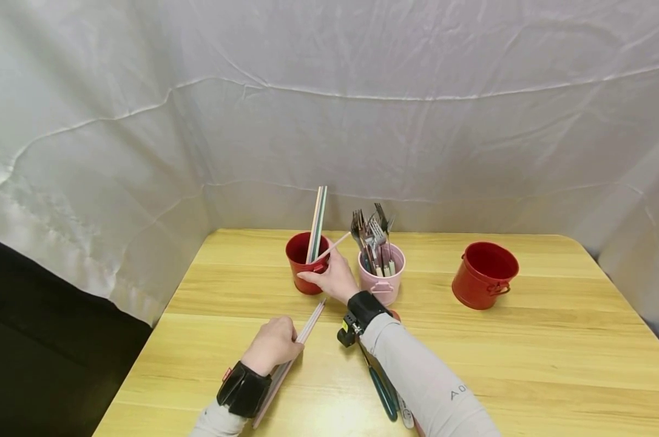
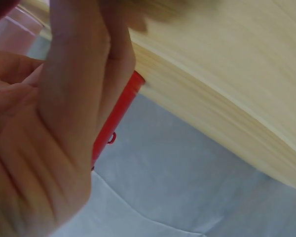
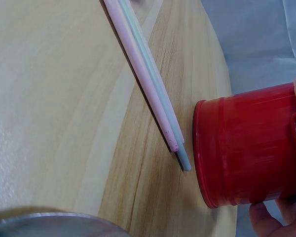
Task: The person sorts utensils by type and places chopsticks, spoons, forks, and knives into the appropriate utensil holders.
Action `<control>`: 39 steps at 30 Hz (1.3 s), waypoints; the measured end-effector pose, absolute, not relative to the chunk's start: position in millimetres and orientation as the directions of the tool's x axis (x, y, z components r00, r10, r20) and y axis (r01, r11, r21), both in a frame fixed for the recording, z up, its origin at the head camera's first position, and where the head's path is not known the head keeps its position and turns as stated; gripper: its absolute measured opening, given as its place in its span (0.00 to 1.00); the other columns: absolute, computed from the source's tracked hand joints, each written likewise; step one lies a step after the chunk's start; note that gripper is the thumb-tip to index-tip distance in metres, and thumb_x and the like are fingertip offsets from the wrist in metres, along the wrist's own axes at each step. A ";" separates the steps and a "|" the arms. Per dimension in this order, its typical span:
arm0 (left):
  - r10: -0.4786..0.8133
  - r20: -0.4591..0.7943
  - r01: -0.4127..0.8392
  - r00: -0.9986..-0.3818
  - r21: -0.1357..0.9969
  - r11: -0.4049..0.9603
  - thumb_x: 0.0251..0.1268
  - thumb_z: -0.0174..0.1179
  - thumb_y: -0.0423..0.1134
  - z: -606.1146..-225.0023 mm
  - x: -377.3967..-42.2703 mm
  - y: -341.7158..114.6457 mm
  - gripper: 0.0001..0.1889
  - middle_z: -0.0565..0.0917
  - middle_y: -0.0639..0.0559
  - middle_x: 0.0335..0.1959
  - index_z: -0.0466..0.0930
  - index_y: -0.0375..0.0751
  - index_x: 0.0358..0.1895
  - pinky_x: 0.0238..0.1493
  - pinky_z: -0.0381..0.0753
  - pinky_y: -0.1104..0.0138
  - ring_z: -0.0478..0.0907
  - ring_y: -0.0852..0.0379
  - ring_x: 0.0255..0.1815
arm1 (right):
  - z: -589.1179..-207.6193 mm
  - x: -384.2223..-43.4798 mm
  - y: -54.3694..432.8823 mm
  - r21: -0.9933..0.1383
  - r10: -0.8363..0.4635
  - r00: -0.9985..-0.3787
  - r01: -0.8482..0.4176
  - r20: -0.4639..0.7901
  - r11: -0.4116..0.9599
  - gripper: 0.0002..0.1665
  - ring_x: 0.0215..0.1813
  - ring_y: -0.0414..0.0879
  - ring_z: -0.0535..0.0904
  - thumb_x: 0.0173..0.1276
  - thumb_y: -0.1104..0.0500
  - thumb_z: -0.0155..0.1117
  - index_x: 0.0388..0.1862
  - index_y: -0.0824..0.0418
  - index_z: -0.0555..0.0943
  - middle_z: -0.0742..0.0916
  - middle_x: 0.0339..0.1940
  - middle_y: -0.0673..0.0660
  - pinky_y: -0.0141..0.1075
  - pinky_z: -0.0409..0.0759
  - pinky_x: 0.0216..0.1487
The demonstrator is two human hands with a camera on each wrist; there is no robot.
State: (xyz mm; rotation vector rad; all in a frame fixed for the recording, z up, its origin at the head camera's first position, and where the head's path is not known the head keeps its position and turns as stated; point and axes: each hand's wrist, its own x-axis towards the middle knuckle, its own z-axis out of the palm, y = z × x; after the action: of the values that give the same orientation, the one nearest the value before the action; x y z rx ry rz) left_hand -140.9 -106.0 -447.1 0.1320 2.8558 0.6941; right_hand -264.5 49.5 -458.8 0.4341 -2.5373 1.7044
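Observation:
In the head view my left hand (image 1: pixel 275 343) is curled over a bundle of chopsticks (image 1: pixel 310 321), pale pink and pale green, that slants along the table. Its fingertips are hidden there; the left wrist view shows its fingers bent. My right hand (image 1: pixel 334 276) grips the side of a red bucket (image 1: pixel 302 282), thumb and fingers apart around its wall near the handle. Several chopsticks (image 1: pixel 317 221) stand in this bucket, leaning back. One pink chopstick (image 1: pixel 337 241) tilts low to the right across its rim, beside my right fingers.
A pink bucket (image 1: pixel 381 288) packed with forks (image 1: pixel 375 233) stands right of my right hand. Another red bucket (image 1: pixel 479 282) is farther right. Under my right forearm lie a green-handled utensil (image 1: pixel 384 394) and a silver one (image 1: pixel 406 414). Grey cloth (image 1: pixel 417 139) hangs behind the table.

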 end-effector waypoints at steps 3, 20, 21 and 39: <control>0.129 -0.179 0.033 -0.975 0.460 0.887 0.49 0.71 0.35 -447.9 -141.0 -104.7 0.11 0.77 0.51 0.21 0.77 0.40 0.21 0.22 0.69 0.66 0.73 0.54 0.22 | -459.3 -264.5 49.7 -0.900 -0.200 -0.959 -0.260 0.199 0.350 0.56 0.72 0.53 0.74 0.54 0.55 0.82 0.78 0.54 0.61 0.78 0.72 0.57 0.48 0.72 0.75; 0.114 -0.125 0.049 -0.986 0.437 0.898 0.44 0.68 0.31 -452.1 -142.7 -105.0 0.11 0.73 0.52 0.18 0.73 0.42 0.19 0.21 0.66 0.66 0.70 0.54 0.20 | -458.8 -264.2 49.2 -0.896 -0.208 -0.950 -0.293 0.233 0.334 0.55 0.71 0.54 0.75 0.55 0.56 0.81 0.77 0.56 0.61 0.78 0.71 0.59 0.49 0.73 0.73; 0.117 -0.125 0.050 -0.985 0.443 0.895 0.45 0.67 0.30 -451.6 -142.7 -105.6 0.10 0.73 0.52 0.18 0.74 0.41 0.19 0.21 0.67 0.66 0.70 0.54 0.20 | -458.8 -264.1 49.2 -0.897 -0.210 -0.950 -0.292 0.232 0.332 0.55 0.71 0.54 0.75 0.55 0.57 0.81 0.77 0.56 0.61 0.78 0.71 0.59 0.48 0.73 0.73; 0.130 -0.090 0.066 -0.987 0.511 0.857 0.58 0.70 0.32 -445.2 -143.7 -120.0 0.04 0.84 0.50 0.27 0.84 0.36 0.32 0.30 0.77 0.66 0.77 0.58 0.28 | -458.7 -263.3 49.3 -0.891 -0.206 -0.946 -0.309 0.251 0.332 0.54 0.71 0.54 0.75 0.54 0.57 0.81 0.77 0.58 0.62 0.79 0.70 0.61 0.48 0.73 0.74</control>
State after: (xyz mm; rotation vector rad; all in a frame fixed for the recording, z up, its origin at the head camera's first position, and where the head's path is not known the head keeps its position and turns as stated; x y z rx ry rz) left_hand -143.7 -120.0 -445.2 0.1546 2.9093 0.7943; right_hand -263.3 49.3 -458.7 0.4824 -2.4867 1.6963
